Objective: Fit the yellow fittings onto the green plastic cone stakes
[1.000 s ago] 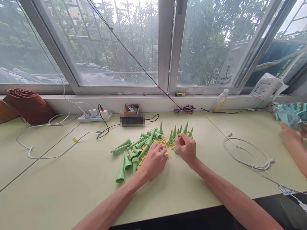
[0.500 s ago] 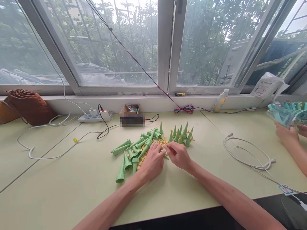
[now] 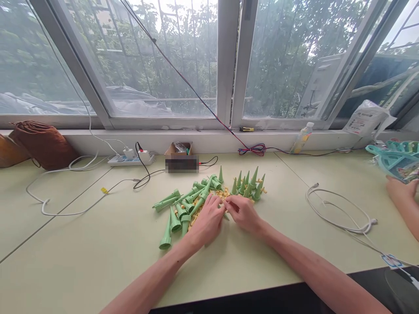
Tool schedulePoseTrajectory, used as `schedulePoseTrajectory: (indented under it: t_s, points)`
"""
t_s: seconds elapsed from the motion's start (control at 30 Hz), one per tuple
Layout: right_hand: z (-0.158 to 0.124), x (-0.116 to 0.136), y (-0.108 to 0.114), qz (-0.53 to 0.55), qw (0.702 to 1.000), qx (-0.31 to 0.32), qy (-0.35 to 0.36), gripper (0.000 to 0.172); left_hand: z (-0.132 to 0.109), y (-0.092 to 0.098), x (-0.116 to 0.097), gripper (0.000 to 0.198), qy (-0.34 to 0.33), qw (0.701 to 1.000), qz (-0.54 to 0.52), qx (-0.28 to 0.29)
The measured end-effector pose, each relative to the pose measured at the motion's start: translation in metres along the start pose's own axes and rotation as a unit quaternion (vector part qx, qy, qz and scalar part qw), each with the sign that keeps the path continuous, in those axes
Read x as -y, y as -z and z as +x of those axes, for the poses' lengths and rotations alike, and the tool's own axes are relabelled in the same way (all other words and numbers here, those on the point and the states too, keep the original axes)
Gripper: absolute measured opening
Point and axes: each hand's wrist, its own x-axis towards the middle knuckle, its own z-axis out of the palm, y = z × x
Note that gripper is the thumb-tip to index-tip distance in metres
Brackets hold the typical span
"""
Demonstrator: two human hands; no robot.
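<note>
My left hand (image 3: 208,219) is closed, its fingers curled around a green plastic spike (image 3: 227,216). Only the spike's pointed end shows, sticking out below the fingers. My right hand (image 3: 242,213) meets it from the right, thumb and fingertips pinched together. Whatever small piece sits in that pinch is hidden. Left of the hands lie several loose green spikes (image 3: 166,202) with ribbed caps, in a heap. Small yellow plastic pieces (image 3: 223,193) are scattered among and behind them. Beyond my right hand, several green spikes (image 3: 254,178) stand upright, points up, with yellow pieces attached.
A coiled white cable (image 3: 340,224) lies to the right. Another person's hand (image 3: 403,192) is at the far right by teal plastic items (image 3: 389,159). At the back are a power strip (image 3: 131,160), a small open box (image 3: 170,149), a bottle (image 3: 301,138) and a brown bag (image 3: 46,146).
My right fingertips have come slightly closer to my left hand. The other person's hand at the far right has moved away from the teal items' near edge. The view has shifted slightly.
</note>
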Motion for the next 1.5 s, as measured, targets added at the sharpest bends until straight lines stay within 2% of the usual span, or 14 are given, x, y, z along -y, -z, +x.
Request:
schedulePoseTrajectory:
  t_s: [0.47, 0.93, 1.23, 1.5]
  points:
    - [-0.001, -0.002, -0.001, 0.007, 0.999, 0.028, -0.027, 0.027, -0.001, 0.003, 0.001, 0.027, 0.013, 1.000, -0.015, 0.013]
    - [0.000, 0.000, 0.001, -0.039, 0.996, 0.027, -0.075, 0.027, 0.002, 0.004, 0.003, 0.026, 0.015, 0.998, -0.050, -0.028]
    - [0.000, 0.002, 0.002, -0.067, 0.991, 0.017, -0.114, 0.027, 0.004, 0.011, -0.001, 0.034, 0.029, 0.996, -0.068, -0.058]
    - [0.001, 0.002, 0.002, -0.070, 0.990, 0.005, -0.126, 0.029, 0.004, 0.009, 0.001, 0.038, 0.025, 0.993, -0.085, -0.083]
